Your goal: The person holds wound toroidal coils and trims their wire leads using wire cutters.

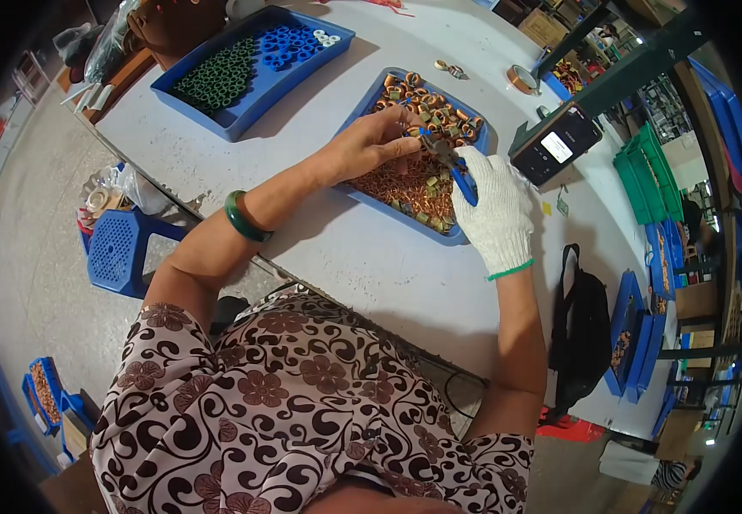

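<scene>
My left hand (375, 141), bare with a green bangle (247, 217) on the wrist, is closed in a pinch above a blue tray (362, 195). A small part with blue on it, looking like a wound coil (424, 134), shows at its fingertips. My right hand (493, 206), in a white knitted glove with green trim, is closed around blue-handled cutting pliers (463, 183). Their jaws point at the coil, but I cannot tell whether they touch it. Copper-wound coils (465, 128) fill the tray's far part, and copper wire scraps (388, 182) lie nearer me.
At the far left of the table stands a larger blue tray (234, 126) with green, blue and white rings. A phone (557, 146) on a stand is right of my glove. A tape roll (521, 79) lies behind. A black bag (581, 334) hangs at right; a blue stool (118, 253) stands left.
</scene>
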Demonstrator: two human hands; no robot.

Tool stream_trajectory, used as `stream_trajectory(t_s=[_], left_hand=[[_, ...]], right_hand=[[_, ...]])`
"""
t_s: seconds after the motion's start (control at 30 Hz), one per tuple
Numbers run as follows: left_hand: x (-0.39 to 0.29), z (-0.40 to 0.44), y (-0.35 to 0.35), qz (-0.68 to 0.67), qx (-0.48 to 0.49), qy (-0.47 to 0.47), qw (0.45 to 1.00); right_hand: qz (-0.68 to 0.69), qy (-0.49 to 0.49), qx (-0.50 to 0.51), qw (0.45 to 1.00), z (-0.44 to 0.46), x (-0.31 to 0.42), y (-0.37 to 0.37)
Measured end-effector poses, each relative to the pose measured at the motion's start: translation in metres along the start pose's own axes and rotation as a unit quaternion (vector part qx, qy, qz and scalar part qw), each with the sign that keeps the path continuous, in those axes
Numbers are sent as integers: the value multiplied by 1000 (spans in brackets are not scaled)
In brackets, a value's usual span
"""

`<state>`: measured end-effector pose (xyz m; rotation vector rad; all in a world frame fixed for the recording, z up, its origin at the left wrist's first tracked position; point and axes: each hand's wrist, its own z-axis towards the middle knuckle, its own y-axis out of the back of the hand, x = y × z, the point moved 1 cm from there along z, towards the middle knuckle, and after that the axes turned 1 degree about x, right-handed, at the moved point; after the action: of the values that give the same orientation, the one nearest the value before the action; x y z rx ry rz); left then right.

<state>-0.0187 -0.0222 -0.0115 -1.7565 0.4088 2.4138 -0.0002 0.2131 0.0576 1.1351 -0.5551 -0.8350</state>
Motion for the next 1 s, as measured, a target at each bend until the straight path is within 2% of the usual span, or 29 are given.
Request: stream_trajectory(t_s=[0.2,0.4,0.5,0.6,0.7,0.8,1.0], left_hand=[[-6,-2,-2,-33,-11,17,999],[0,-1,-1,-18,-8,-15,1000],[-6,-2,-1,10,-7,14,1000],[-14,-4,1,171,-30,-32,984],[-19,-4,-1,251,-67,-140,955],[-16,-4,-1,275,-68,-175,943],[-21,-7,-8,362,-78,-148,917]], right_hand=[[13,-6,0,1000,-1,-2,-5],[58,-25,16,998,-2,-4,-7],[97,-24,19,995,-3,-5,-7],[122,-18,11,992,-3,-5,-8],[151,-27,20,988,-3,-5,-9],[162,-44,44,985,-3,-3,-5],[161,-56,74,983,-4,-3,2]])
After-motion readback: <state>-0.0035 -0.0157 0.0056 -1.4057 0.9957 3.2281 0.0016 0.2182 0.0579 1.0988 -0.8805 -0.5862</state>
